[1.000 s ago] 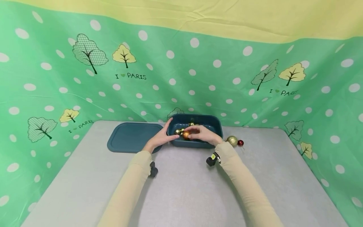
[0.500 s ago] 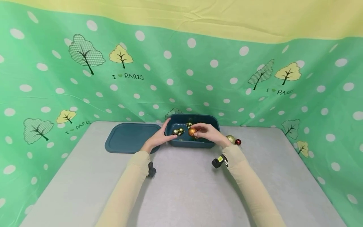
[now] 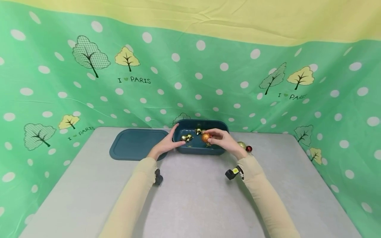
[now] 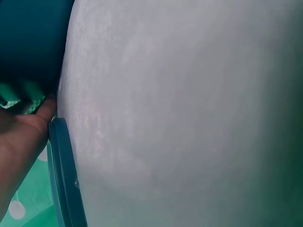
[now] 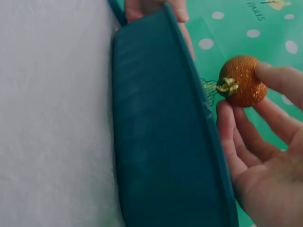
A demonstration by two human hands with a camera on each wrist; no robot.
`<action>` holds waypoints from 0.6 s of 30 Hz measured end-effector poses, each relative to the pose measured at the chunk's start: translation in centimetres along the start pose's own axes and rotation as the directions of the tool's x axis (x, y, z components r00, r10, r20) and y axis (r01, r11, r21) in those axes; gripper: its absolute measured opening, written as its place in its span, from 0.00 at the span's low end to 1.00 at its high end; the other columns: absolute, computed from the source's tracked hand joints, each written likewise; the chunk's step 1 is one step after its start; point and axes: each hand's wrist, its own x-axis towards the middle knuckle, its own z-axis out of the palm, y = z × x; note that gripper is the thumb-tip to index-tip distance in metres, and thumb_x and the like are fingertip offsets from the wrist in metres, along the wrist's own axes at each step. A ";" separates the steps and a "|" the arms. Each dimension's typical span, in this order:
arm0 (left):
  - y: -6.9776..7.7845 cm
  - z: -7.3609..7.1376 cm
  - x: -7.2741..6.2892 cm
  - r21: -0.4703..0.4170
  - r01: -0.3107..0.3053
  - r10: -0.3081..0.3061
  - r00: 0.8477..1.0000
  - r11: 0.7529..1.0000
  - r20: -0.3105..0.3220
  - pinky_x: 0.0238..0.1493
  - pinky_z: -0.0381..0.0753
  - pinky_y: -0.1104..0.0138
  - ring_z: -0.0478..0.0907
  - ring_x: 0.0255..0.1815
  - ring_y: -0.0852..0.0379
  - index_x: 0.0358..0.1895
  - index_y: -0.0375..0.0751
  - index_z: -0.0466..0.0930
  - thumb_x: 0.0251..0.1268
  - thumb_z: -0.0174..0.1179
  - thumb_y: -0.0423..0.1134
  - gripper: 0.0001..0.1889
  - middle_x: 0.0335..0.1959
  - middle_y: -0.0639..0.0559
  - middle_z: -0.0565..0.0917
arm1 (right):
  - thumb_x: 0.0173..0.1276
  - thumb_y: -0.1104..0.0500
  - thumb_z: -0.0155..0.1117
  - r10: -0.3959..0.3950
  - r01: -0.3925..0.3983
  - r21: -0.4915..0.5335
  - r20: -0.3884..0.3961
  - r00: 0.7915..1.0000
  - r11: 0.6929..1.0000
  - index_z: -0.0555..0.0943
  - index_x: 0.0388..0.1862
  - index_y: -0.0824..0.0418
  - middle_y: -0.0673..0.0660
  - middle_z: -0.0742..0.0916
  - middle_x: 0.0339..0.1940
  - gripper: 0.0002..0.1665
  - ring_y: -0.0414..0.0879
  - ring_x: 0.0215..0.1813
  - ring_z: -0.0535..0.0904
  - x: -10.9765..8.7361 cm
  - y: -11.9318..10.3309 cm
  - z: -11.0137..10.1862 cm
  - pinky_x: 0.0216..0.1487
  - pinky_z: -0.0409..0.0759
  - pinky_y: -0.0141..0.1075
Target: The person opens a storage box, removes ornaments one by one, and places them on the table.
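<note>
My right hand (image 3: 224, 141) holds an orange glitter Christmas bauble (image 3: 206, 137) between thumb and fingertips, over the inside of a dark blue rectangular box (image 3: 202, 151). In the right wrist view, a gold cap and cord on the bauble (image 5: 245, 81) point towards the box rim. At the box's left end, my left hand (image 3: 166, 144) grips the wall, thumb over the front rim and fingers along the outside. Small gold baubles (image 3: 183, 138) lie in the box's left part, and another gold bauble (image 3: 198, 131) sits near its middle. My right hand hides the box's right part.
A matching blue lid (image 3: 135, 144) lies flat left of the box, under my left wrist. Right of the box, partly behind my right hand, a large gold glitter bauble (image 3: 241, 144) and a small dark red bauble (image 3: 249, 149) rest on the grey table (image 3: 190, 198). A green curtain (image 3: 166, 99) hangs behind.
My right hand has carried the orange bauble rightwards, from beside the small gold baubles to the right of the box's middle. The left hand stays at the box's left end.
</note>
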 end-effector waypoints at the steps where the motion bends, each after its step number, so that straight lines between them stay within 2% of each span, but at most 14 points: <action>1: 0.0 0.0 0.0 -0.001 -0.003 0.003 1.000 1.000 0.000 0.66 0.51 0.38 0.38 0.76 0.38 0.78 0.66 0.32 0.63 0.64 0.54 0.52 0.79 0.47 0.35 | 0.70 0.65 0.61 -0.006 0.006 0.010 -0.014 1.000 1.000 0.73 0.64 0.70 0.65 0.79 0.58 0.24 0.47 0.50 0.80 -0.2 -0.1 0.0 0.53 0.76 0.53; 6: 0.0 0.0 0.0 -0.001 -0.009 0.009 1.000 1.000 0.005 0.66 0.51 0.38 0.38 0.76 0.38 0.78 0.66 0.32 0.63 0.64 0.54 0.52 0.79 0.48 0.35 | 0.70 0.67 0.60 -0.024 0.027 0.052 -0.066 0.998 0.998 0.73 0.63 0.71 0.68 0.78 0.59 0.23 0.45 0.47 0.80 -1.1 -0.6 0.0 0.51 0.77 0.51; 9: 0.0 -0.1 0.0 0.001 -0.003 0.003 1.000 1.000 0.002 0.66 0.51 0.38 0.39 0.76 0.39 0.78 0.66 0.32 0.63 0.64 0.55 0.52 0.79 0.49 0.35 | 0.70 0.66 0.60 -0.020 0.024 0.044 -0.073 0.997 0.999 0.72 0.63 0.72 0.69 0.77 0.59 0.24 0.45 0.48 0.80 -1.7 -1.2 -0.2 0.52 0.78 0.49; 10: 0.0 0.0 -0.1 0.002 -0.001 0.001 1.000 1.000 -0.001 0.66 0.51 0.38 0.39 0.76 0.39 0.78 0.67 0.32 0.63 0.64 0.54 0.52 0.79 0.49 0.35 | 0.70 0.66 0.60 -0.015 0.018 0.039 -0.075 0.997 0.999 0.72 0.63 0.71 0.69 0.77 0.59 0.24 0.46 0.49 0.80 -1.9 -1.4 -0.2 0.52 0.77 0.50; 14: 0.0 0.0 -0.1 0.002 0.004 -0.004 1.000 1.000 -0.006 0.66 0.51 0.39 0.39 0.76 0.39 0.78 0.65 0.32 0.63 0.64 0.53 0.52 0.79 0.49 0.36 | 0.71 0.64 0.60 0.009 -0.008 0.019 -0.087 0.996 1.000 0.71 0.64 0.71 0.69 0.77 0.58 0.25 0.46 0.49 0.79 -2.6 -1.8 -0.5 0.51 0.78 0.43; 18: 0.1 0.0 -0.1 -0.005 0.001 -0.001 1.000 1.000 -0.006 0.66 0.51 0.39 0.38 0.76 0.39 0.78 0.62 0.32 0.65 0.64 0.51 0.51 0.79 0.48 0.36 | 0.71 0.63 0.61 0.033 -0.033 0.003 -0.108 0.994 0.999 0.71 0.64 0.71 0.68 0.78 0.58 0.26 0.45 0.49 0.80 -3.1 -1.5 -1.2 0.51 0.79 0.43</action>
